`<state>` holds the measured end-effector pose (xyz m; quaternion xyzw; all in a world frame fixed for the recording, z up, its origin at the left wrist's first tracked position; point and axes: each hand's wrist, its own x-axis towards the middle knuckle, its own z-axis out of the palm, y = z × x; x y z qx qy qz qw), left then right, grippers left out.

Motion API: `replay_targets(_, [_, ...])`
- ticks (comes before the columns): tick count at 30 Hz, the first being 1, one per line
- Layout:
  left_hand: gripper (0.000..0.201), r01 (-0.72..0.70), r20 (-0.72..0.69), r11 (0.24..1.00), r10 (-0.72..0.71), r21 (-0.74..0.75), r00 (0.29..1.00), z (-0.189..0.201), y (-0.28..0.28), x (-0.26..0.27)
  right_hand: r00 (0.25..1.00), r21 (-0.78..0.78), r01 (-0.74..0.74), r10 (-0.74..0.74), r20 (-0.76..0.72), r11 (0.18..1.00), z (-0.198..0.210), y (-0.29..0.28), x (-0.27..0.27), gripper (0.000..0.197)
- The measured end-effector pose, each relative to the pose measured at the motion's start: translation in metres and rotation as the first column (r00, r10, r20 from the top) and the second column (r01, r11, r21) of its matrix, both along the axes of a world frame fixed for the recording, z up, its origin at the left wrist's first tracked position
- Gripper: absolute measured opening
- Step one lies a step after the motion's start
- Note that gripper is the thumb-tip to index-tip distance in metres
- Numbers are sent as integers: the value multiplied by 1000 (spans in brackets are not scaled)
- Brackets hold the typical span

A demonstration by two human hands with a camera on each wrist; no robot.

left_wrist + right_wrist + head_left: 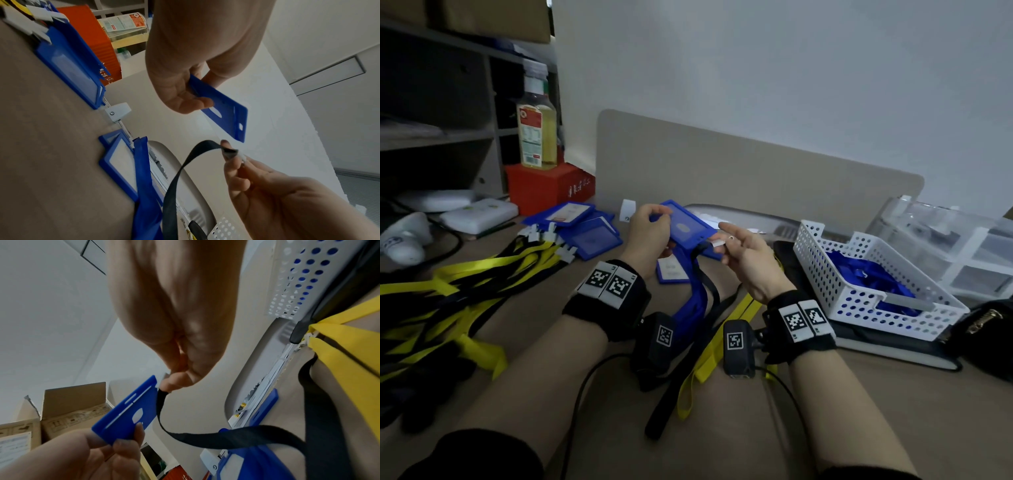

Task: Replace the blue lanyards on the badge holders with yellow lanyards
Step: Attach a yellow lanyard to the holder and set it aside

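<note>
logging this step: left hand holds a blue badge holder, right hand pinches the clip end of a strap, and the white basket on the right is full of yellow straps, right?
Not quite: the white basket holds blue straps, as the head view shows. The rest stands: the left hand holds the blue badge holder, and the right hand pinches the strap's clip end.

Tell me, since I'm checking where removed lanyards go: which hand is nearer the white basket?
Right. The right hand pinches the lanyard clip just beside the white basket; the left hand holds the blue badge holder farther away, beyond it.
</note>
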<state>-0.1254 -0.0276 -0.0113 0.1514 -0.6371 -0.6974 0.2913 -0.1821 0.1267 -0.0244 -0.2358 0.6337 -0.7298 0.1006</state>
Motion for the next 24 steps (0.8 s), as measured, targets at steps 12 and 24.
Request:
replay_targets(12, [17,-57,-45,994,52,-95,998,1,-1,-4,998,20,41,-40,-45,999,5,-4,14,25])
replay_targets(24, [14,-121,-99,976,104,-182,990,1,-1,-3,991,59,120,-116,-65,991,5,-2,14,16])
